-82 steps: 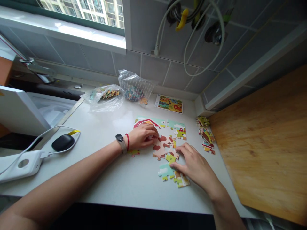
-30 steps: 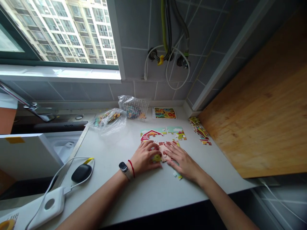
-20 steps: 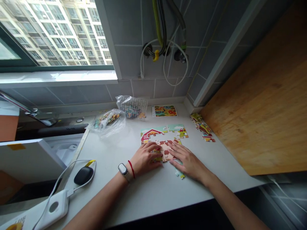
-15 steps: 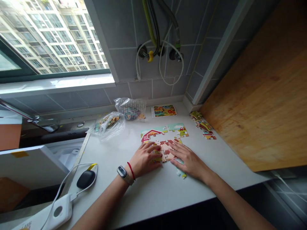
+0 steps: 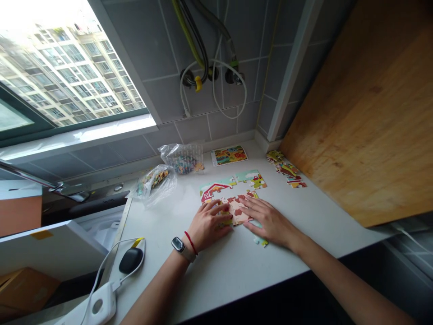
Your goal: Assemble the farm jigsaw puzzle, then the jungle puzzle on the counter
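A partly joined jigsaw puzzle (image 5: 216, 192) with a red barn and a brown-spotted cow lies on the white counter (image 5: 216, 280). My left hand (image 5: 211, 223) rests on its lower left pieces, fingers spread and slightly bent, hiding some of them. On the cow section, my right hand (image 5: 265, 216) lies flat with fingers stretched out. Partly under the right palm is a loose pale-green puzzle piece (image 5: 260, 240). Above the hands, a joined strip of puzzle pieces (image 5: 250, 177) shows a small red vehicle.
Plastic bags of puzzle pieces (image 5: 156, 183) (image 5: 182, 162) sit at the back left, near a picture card (image 5: 230, 155). Loose puzzle pieces (image 5: 287, 170) lie beside the wooden board (image 5: 358, 117). A black case (image 5: 131, 260) and white power bank (image 5: 101, 304) with a cable occupy the left.
The camera view has shifted and tilted slightly. Both hands stay on the puzzle, the right one still lying over the cow pieces, with little visible movement.
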`<control>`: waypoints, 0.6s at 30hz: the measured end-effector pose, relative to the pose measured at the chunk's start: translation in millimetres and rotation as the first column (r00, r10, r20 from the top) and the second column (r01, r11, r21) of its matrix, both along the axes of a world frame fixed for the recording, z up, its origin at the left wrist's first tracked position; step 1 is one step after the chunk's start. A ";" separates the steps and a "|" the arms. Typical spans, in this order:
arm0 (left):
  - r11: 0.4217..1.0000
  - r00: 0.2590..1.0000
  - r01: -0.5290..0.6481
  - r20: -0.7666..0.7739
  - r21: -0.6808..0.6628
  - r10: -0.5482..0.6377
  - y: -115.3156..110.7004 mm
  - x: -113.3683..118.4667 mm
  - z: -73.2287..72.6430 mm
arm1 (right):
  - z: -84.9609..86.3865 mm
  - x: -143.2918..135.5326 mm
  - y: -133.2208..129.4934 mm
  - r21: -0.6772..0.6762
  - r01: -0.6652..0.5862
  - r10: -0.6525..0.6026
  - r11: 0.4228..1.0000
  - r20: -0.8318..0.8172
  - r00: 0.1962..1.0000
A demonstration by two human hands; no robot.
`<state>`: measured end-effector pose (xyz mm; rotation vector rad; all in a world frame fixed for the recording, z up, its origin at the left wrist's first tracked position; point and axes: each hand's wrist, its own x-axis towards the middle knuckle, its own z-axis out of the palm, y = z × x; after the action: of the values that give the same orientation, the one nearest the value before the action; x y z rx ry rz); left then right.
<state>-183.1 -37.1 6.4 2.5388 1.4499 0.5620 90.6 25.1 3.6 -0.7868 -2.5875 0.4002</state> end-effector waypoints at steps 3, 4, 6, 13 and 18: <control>1.000 0.999 -0.027 -0.023 -0.009 0.027 -0.9 1.6 0.3 | -1.0 -0.4 -1.1 -0.002 0.028 -0.028 1.000 0.032 0.999; 1.000 0.999 -0.027 -0.030 -0.013 0.027 -1.3 2.2 -0.1 | -1.1 -0.1 -1.8 -0.004 0.041 -0.041 0.999 0.044 0.998; 0.999 0.999 -0.020 -0.049 -0.026 0.018 -2.2 3.8 -1.4 | -0.5 1.6 -3.1 -0.001 0.059 -0.059 0.998 0.064 0.996; 0.991 0.992 0.055 -0.108 -0.118 -0.068 -6.4 14.2 -2.6 | 0.9 23.9 -2.2 0.060 0.095 -0.097 0.994 0.044 0.994; 0.993 0.994 0.028 -0.106 -0.115 -0.041 -6.1 13.1 1.2 | -3.6 32.4 0.5 0.036 0.107 -0.106 0.994 -0.009 0.994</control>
<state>-170.0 -43.2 7.7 2.5348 1.4255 0.3310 122.9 25.7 0.0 -0.9042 -2.5256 0.3221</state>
